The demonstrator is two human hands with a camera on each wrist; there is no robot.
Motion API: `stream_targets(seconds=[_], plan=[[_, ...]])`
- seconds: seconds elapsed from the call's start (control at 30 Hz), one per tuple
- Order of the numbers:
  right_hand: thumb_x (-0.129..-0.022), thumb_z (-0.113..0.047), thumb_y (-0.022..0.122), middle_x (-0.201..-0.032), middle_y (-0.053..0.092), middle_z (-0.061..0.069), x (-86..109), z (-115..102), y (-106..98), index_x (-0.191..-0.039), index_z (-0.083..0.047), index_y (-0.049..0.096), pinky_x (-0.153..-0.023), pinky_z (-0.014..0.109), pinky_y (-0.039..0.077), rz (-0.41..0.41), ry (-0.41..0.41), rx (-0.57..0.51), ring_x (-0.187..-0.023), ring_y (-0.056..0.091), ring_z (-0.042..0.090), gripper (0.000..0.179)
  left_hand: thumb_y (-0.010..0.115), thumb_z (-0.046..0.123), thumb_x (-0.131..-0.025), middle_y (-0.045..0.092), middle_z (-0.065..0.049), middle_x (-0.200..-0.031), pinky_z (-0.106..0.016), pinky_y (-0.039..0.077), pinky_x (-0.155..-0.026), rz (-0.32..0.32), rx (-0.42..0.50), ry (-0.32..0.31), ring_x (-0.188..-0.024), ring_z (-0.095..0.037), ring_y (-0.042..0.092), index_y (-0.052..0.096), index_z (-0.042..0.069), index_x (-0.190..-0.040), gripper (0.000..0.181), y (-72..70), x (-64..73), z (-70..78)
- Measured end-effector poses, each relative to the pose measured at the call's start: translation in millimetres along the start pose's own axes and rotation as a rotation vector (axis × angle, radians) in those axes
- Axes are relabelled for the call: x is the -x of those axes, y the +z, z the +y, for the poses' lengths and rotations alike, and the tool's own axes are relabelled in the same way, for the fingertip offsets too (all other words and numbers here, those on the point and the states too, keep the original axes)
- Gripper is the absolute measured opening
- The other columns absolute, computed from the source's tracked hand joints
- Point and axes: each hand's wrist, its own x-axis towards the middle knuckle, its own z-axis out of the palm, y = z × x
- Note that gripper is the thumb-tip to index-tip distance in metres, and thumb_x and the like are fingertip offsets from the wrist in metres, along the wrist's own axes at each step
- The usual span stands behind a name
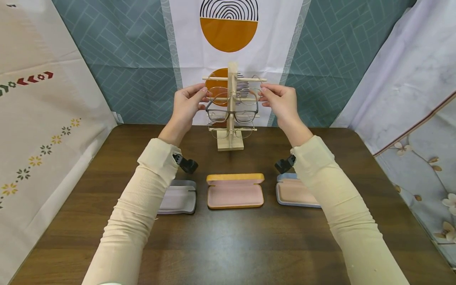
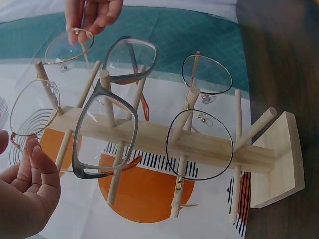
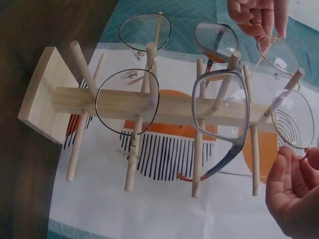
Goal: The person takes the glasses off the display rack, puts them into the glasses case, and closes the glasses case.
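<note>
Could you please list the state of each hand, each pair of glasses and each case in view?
Left hand: pinching the thin-rimmed glasses' left end.
Right hand: pinching their right end.
Thin-rimmed glasses: on the wooden rack, held by both hands.
Grey glasses: hanging on the rack, untouched.
Lowest wire glasses: hanging, untouched.
Yellow case: open, nothing inside.
Grey case: open.
Blue-edged case: open, partly hidden.

Your left sleeve (image 1: 142,190) covers near corner of grey case (image 1: 178,196); your right sleeve (image 1: 335,198) hides right part of blue-rimmed case (image 1: 290,192). Stand post (image 1: 232,103) blocks bridges of all glasses. Left wrist view: left hand (image 2: 25,194) cut by frame edge. Right wrist view: right hand (image 3: 294,194) cut off likewise.
</note>
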Motion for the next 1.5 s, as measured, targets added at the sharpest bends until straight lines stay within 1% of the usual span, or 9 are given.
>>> stream_targets(seconds=[0.1, 0.23, 0.33, 0.5, 0.7, 0.9, 1.17, 1.33, 1.5], plan=[[-0.088, -0.009, 0.059, -0.089, 0.066, 0.012, 0.3, -0.2, 0.7, -0.108, 0.004, 0.065, -0.063, 0.019, 0.051, 0.001, 0.001, -0.016, -0.068, 0.061, 0.012, 0.024, 0.056, 0.01, -0.091, 0.063, -0.003, -0.081, -0.023, 0.048, -0.061, -0.006, 0.035, -0.013, -0.073, -0.014, 0.058, 0.057, -0.004, -0.118, 0.031, 0.4, 0.2, 0.3], [-0.088, -0.008, 0.059, -0.085, 0.066, 0.009, 0.9, -0.6, 1.2, -0.108, 0.005, 0.064, -0.062, 0.019, 0.051, 0.001, -0.001, -0.037, -0.067, 0.061, 0.012, 0.024, 0.055, 0.007, -0.09, 0.064, -0.004, -0.079, -0.024, 0.049, -0.063, -0.008, 0.087, -0.036, -0.073, -0.015, 0.059, 0.056, -0.004, -0.12, 0.031, 0.4, 0.6, 0.3], [-0.088, -0.008, 0.059, -0.08, 0.065, 0.004, 2.1, -1.9, 1.8, -0.107, 0.005, 0.064, -0.063, 0.019, 0.051, 0.0, -0.01, -0.035, -0.066, 0.061, 0.011, 0.024, 0.055, 0.005, -0.09, 0.064, -0.005, -0.078, -0.023, 0.049, -0.063, -0.007, 0.122, -0.05, -0.072, -0.015, 0.059, 0.055, -0.005, -0.121, 0.032, 0.1, 1.4, 1.0], [-0.088, -0.008, 0.059, -0.081, 0.065, 0.004, 4.0, -4.6, 2.4, -0.107, 0.005, 0.065, -0.063, 0.019, 0.051, -0.004, -0.033, -0.038, -0.066, 0.06, 0.011, 0.024, 0.055, 0.002, -0.089, 0.064, -0.01, -0.08, -0.021, 0.05, -0.063, -0.003, 0.178, -0.062, -0.07, -0.016, 0.058, 0.053, -0.007, -0.121, 0.033, -0.1, 3.2, 3.8], [-0.088, -0.007, 0.059, -0.08, 0.065, 0.003, 7.6, -7.6, 1.7, -0.105, 0.006, 0.065, -0.064, 0.019, 0.05, -0.006, -0.054, -0.056, -0.068, 0.06, 0.012, 0.023, 0.056, 0.0, -0.088, 0.063, -0.014, -0.082, -0.022, 0.05, -0.063, -0.002, 0.231, -0.056, -0.067, -0.016, 0.058, 0.053, -0.009, -0.12, 0.033, 0.2, 7.5, 6.8], [-0.087, -0.007, 0.059, -0.082, 0.066, 0.005, 13.7, -10.3, 0.3, -0.104, 0.006, 0.066, -0.065, 0.02, 0.05, -0.006, -0.094, -0.05, -0.07, 0.06, 0.014, 0.022, 0.055, -0.002, -0.088, 0.064, -0.009, -0.074, -0.022, 0.049, -0.061, -0.009, 0.297, -0.05, -0.065, -0.016, 0.057, 0.052, -0.011, -0.12, 0.033, 0.7, 14.9, 10.0], [-0.088, -0.007, 0.059, -0.091, 0.065, 0.016, 21.8, -14.4, -2.3, -0.105, 0.005, 0.066, -0.067, 0.021, 0.05, -0.022, -0.147, -0.032, -0.071, 0.06, 0.015, 0.022, 0.053, -0.005, -0.088, 0.064, -0.008, -0.071, -0.022, 0.049, -0.062, -0.026, 0.359, -0.014, -0.063, -0.016, 0.057, 0.047, -0.015, -0.122, 0.036, 1.4, 24.2, 16.5], [-0.087, -0.005, 0.06, -0.084, 0.067, 0.01, 26.5, -16.9, -4.5, -0.104, 0.007, 0.065, -0.066, 0.02, 0.05, -0.033, -0.159, -0.064, -0.07, 0.06, 0.015, 0.022, 0.053, -0.005, -0.088, 0.064, -0.008, -0.071, -0.021, 0.049, -0.062, -0.049, 0.365, 0.012, -0.063, -0.015, 0.056, 0.046, -0.016, -0.122, 0.037, 1.1, 29.1, 18.0], [-0.087, -0.003, 0.059, -0.081, 0.067, 0.008, 32.3, -18.7, -7.2, -0.103, 0.008, 0.065, -0.065, 0.02, 0.05, -0.039, -0.184, -0.093, -0.068, 0.06, 0.014, 0.021, 0.054, -0.006, -0.087, 0.063, -0.01, -0.073, -0.022, 0.049, -0.061, -0.038, 0.393, 0.002, -0.063, -0.017, 0.056, 0.048, -0.015, -0.121, 0.036, 2.0, 34.1, 19.5]])
